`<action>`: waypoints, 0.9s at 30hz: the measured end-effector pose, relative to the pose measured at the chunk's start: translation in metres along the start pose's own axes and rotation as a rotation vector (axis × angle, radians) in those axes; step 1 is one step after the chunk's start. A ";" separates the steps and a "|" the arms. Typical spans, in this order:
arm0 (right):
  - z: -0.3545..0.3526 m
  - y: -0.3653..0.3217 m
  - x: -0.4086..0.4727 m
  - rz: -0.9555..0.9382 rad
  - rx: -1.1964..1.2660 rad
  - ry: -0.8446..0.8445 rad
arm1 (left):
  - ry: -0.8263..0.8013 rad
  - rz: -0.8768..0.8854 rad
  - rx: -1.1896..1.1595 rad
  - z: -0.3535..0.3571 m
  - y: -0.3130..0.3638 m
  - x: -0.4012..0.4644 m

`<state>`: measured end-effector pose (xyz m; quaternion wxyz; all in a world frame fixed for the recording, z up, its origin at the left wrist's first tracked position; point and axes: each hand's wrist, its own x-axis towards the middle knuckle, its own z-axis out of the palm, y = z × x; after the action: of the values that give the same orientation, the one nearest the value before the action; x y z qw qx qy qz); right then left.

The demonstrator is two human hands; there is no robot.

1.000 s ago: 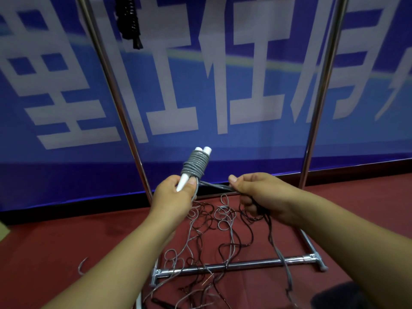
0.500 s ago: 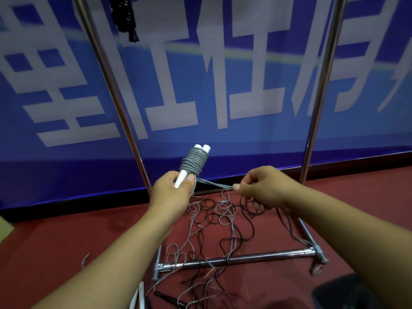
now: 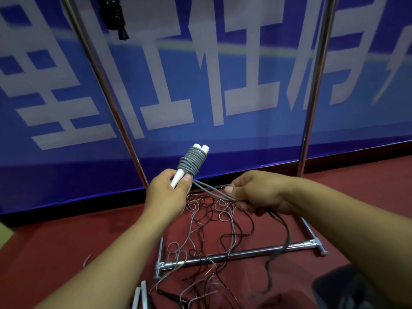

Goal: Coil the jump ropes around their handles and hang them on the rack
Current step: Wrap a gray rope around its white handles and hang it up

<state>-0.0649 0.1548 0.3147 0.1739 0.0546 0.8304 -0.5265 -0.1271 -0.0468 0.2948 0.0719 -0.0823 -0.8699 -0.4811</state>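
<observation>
A person's left hand (image 3: 166, 195) grips the near, lower ends of two white jump rope handles (image 3: 182, 172) held side by side. Their long axis tilts up and away to the right, with grey rope coils (image 3: 192, 161) around the upper part. The right hand (image 3: 258, 192), just right of the handles and slightly lower, pinches the taut grey rope (image 3: 211, 190) in curled fingers. Loose ropes (image 3: 209, 226) lie tangled on the red floor (image 3: 55, 237) over the chrome rack base (image 3: 240, 255) below.

Both arms extended fwd, centre frame; left hand (image 3: 166, 195) clenched in a grip, right hand (image 3: 256, 192) curled, thumb pinched vs. fingers.
</observation>
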 end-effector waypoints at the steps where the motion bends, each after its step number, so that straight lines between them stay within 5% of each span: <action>1: 0.002 -0.001 -0.001 -0.028 0.011 -0.030 | 0.000 0.009 0.021 0.000 -0.001 0.000; 27: 0.018 -0.010 -0.040 -0.229 -0.150 0.228 | -0.147 0.076 0.362 0.007 0.000 0.001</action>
<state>-0.0266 0.1383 0.3305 0.0210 0.0061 0.8824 -0.4700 -0.1285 -0.0406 0.2915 0.0398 -0.1357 -0.9413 -0.3064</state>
